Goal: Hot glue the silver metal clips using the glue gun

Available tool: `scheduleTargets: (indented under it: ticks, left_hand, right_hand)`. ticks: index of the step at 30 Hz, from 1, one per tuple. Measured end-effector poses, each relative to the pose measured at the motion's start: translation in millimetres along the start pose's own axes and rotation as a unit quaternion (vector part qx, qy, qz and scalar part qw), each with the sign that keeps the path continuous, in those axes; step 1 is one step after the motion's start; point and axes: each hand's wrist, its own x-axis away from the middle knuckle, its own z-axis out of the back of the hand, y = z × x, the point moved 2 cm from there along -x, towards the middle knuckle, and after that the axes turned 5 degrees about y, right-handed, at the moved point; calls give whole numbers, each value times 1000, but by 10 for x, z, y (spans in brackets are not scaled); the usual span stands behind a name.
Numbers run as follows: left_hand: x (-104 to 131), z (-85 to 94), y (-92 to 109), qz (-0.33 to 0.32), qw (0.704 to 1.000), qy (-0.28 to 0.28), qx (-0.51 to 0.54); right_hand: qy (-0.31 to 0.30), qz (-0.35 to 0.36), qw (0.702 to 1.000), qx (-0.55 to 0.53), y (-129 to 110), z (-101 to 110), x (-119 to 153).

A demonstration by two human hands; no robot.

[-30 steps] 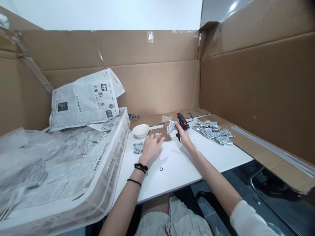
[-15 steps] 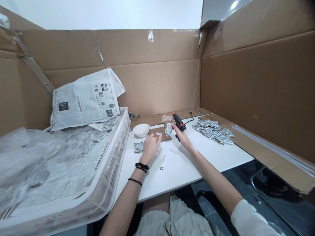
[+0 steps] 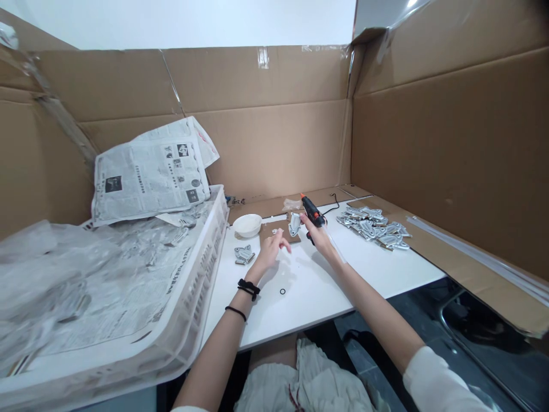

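Observation:
My right hand (image 3: 318, 233) is closed round a black hot glue gun (image 3: 313, 210) with an orange tip. The gun's nozzle points up and away. A small silver metal piece (image 3: 294, 224) is pinched at the fingertips of this same hand. My left hand (image 3: 270, 252) hovers with fingers apart at the front edge of a small brown cardboard piece (image 3: 295, 237). Tiny white bits (image 3: 275, 230) lie on that cardboard, partly hidden by my fingers. Left of this hand, a few silver pieces (image 3: 244, 254) rest on the white table (image 3: 317, 286).
A white bowl (image 3: 247, 225) stands behind my left hand. Many silver pieces are heaped (image 3: 373, 226) at the right. A black ring (image 3: 282, 292) lies near the front. The white crate (image 3: 201, 263) with newspaper (image 3: 150, 171) fills the left side. Cardboard walls (image 3: 278, 143) enclose the table.
My left hand's fingers have spread from a closer, pinched shape and shifted slightly right. The right hand keeps the glue gun and silver piece in nearly the same place.

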Motion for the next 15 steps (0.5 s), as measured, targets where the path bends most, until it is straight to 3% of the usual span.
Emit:
scheduleTargets:
  ticks: [3,7,10,13,15]
  left_hand:
    - [-12,-21,-6,-17,996,8,92]
    - [91,14,39,-2,995,80,-60]
    - [95,34,62,25,988,84,-127]
    - [4,2,51,34,999,11,16]
    - [-41,-4,44,33,993,-1,117]
  right_hand:
    - [-3,6,1000,0,-16,1,4]
    - [2,9,1000,1,-89,10,34]
    - [-1,4,1000,3,-101,10,40]
    - [-3,8,1000,-4,-76,5,29]
    - [-5,13,1000,-8,-73,3,30]
